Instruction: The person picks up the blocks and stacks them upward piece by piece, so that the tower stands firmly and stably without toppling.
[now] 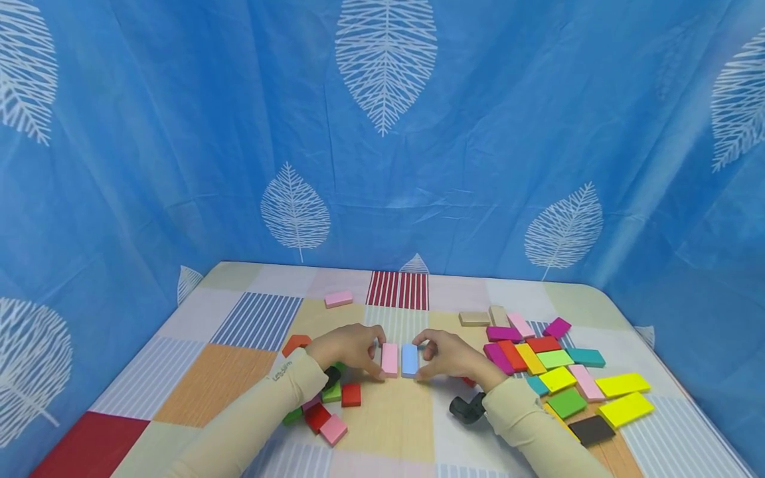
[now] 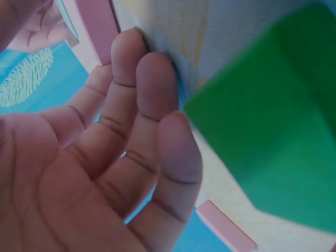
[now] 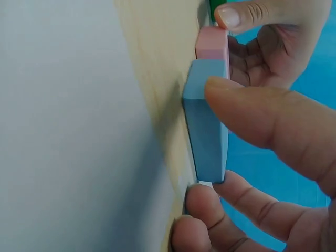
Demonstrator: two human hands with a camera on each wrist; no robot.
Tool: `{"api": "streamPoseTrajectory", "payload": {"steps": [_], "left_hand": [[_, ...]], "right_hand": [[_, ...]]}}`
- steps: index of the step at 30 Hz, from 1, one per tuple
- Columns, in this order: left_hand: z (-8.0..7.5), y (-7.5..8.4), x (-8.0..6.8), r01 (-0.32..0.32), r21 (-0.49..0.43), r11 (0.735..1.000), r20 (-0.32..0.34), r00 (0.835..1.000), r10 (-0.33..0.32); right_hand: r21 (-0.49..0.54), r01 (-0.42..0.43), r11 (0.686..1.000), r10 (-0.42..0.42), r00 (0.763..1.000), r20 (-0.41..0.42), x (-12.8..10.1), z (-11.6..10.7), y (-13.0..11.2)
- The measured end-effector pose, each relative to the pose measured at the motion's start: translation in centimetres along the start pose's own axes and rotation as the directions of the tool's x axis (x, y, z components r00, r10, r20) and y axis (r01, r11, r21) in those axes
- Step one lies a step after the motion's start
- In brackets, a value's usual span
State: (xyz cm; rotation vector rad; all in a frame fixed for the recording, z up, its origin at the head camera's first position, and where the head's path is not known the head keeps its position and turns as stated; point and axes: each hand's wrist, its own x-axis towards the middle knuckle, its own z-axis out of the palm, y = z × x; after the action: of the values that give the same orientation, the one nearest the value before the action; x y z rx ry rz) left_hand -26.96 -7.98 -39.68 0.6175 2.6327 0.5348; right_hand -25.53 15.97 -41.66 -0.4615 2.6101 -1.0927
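right now, middle of table: pink block [image 1: 389, 359] and light blue block [image 1: 409, 359] lie side by side on the patchwork cloth [image 1: 394, 418]
left hand [image 1: 349, 348]: fingers curled, pinching the pink block
right hand [image 1: 451, 357]: thumb and fingers pinching the light blue block
right side: loose pile of coloured blocks [image 1: 558, 372]

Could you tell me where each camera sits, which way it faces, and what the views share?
Head: worn on the head, looking forward and down at the table; both sleeves, left hand and right hand show.
Left wrist: at the left hand, looking along its palm and fingers toward the pink block.
Right wrist: at the right hand, looking along thumb and fingers at the blue block.
Shared: the pink and blue blocks standing side by side.
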Motion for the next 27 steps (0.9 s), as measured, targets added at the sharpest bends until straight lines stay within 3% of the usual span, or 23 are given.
{"api": "streamPoseTrajectory", "payload": {"steps": [12, 19, 23, 27], "left_hand": [[0.0, 0.0, 0.0, 0.010, -0.011, 1.000, 0.007, 1.000, -0.010], [-0.1, 0.0, 0.1, 0.009, -0.026, 1.000, 0.019, 1.000, -0.009], [-1.3, -0.7, 0.1, 0.008, -0.041, 0.999, 0.027, 1.000, -0.007], [-3.4, -2.2, 0.6, -0.028, -0.058, 0.998, -0.018, 0.999, 0.027]], "right_hand": [[0.032, 0.000, 0.999, 0.000, 1.000, -0.004, 0.0, 0.6, 0.1], [0.033, 0.046, 0.998, -0.047, 0.998, 0.034, -0.1, 0.1, 0.4], [0.071, 0.115, 0.991, -0.123, 0.986, 0.113, -0.4, -1.5, 1.2], [0.068, 0.198, 0.978, -0.206, 0.966, 0.154, -1.1, -3.9, 2.4]]}}
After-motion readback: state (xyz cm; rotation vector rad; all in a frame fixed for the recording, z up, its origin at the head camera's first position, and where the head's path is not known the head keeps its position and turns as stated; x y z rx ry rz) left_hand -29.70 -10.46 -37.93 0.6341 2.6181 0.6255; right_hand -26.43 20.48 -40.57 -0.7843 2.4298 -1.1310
